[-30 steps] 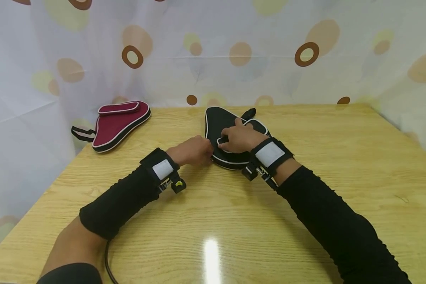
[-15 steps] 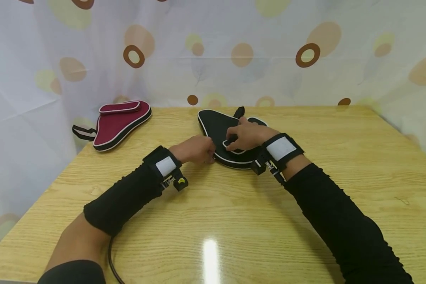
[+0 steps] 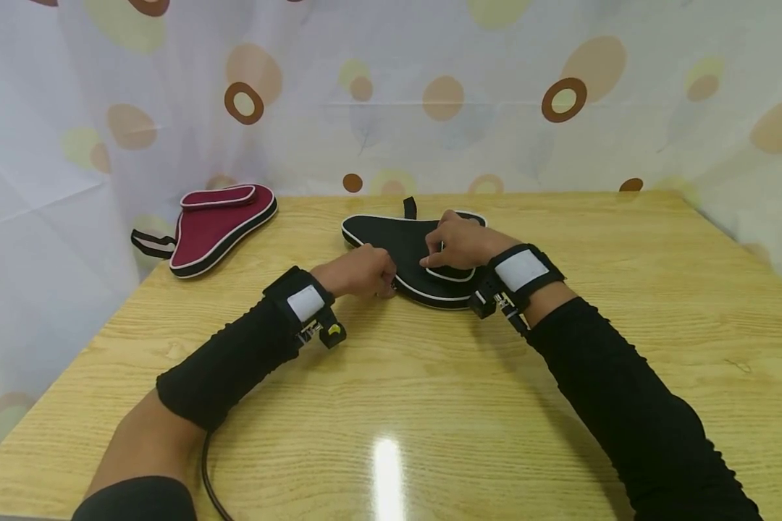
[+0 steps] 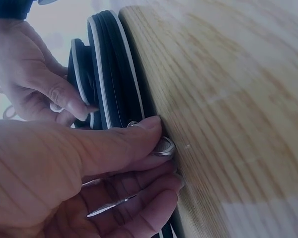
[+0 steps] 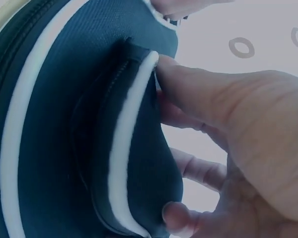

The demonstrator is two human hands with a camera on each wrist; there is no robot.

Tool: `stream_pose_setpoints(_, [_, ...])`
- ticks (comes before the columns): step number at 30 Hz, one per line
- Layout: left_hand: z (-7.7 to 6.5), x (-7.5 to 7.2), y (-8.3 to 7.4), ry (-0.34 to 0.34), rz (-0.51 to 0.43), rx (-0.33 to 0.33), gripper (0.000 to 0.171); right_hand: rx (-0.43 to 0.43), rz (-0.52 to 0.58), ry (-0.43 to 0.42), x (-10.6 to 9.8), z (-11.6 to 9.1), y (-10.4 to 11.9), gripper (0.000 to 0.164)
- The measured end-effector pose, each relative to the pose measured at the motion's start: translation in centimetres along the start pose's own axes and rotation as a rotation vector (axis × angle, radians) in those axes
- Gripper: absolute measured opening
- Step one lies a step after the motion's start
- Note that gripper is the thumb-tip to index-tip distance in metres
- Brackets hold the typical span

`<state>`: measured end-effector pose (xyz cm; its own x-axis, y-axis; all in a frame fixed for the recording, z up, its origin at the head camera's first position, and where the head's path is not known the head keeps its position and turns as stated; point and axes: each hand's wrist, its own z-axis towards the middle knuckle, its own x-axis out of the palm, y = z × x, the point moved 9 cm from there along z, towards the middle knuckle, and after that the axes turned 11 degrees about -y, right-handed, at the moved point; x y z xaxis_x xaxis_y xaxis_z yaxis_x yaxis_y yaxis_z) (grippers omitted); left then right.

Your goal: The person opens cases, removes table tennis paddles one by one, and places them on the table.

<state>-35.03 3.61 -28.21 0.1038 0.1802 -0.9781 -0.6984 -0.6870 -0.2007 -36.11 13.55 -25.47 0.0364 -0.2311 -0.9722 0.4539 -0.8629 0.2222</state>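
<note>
A black table-tennis bat case (image 3: 387, 233) with white piping lies flat at the back middle of the table, its narrow end to the left. At its near left edge, my left hand (image 3: 361, 271) pinches the zipper pull, whose metal ring (image 4: 165, 147) shows between thumb and fingers in the left wrist view. My right hand (image 3: 465, 242) grips the case by its raised front pocket (image 5: 146, 163), with the thumb at one end of the pocket and fingers spread along its far side. The zipper slider is partly hidden behind my left thumb.
A dark red bat case (image 3: 218, 224) of the same shape lies at the back left, its black wrist strap (image 3: 151, 244) sticking out leftward. Behind the wooden table (image 3: 339, 405) hangs a white curtain (image 3: 397, 130) with round patterns.
The black case has turned counterclockwise, its narrow end swinging from the back toward the left. My right hand has moved a little to the right with the pocket; my left hand stays at the edge.
</note>
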Motion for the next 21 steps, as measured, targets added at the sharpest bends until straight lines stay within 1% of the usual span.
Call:
stream_pose_setpoints(6, [0.0,-0.1,-0.2,-0.016,0.021,0.000,0.030,-0.023,-0.014,-0.006,-0.1,0.0,0.0,0.031])
stream_pose_setpoints(12, [0.3,-0.1,-0.1,-0.022,0.035,-0.042,0.024,-0.030,-0.032,-0.032,-0.3,0.0,-0.2,0.031])
stream_pose_setpoints(14, [0.2,0.0,-0.1,-0.019,0.041,-0.050,0.022,-0.012,-0.026,-0.050,-0.4,-0.1,-0.3,0.029])
stream_pose_setpoints(16, [0.2,0.0,-0.1,-0.013,0.045,-0.057,0.021,0.063,-0.011,-0.067,-0.3,-0.5,-0.4,0.026])
stream_pose_setpoints(17, [0.1,0.0,-0.1,-0.010,0.043,-0.061,0.021,0.122,-0.007,-0.078,-0.3,-0.7,-0.5,0.026])
stream_pose_setpoints(18, [0.1,0.0,-0.1,-0.007,0.044,-0.062,0.020,0.190,-0.013,-0.091,-0.3,-1.0,-0.6,0.033])
stream_pose_setpoints(21, [0.0,-0.2,-0.2,-0.011,0.050,-0.056,0.019,0.351,-0.111,-0.146,-0.6,-1.6,-0.4,0.067])
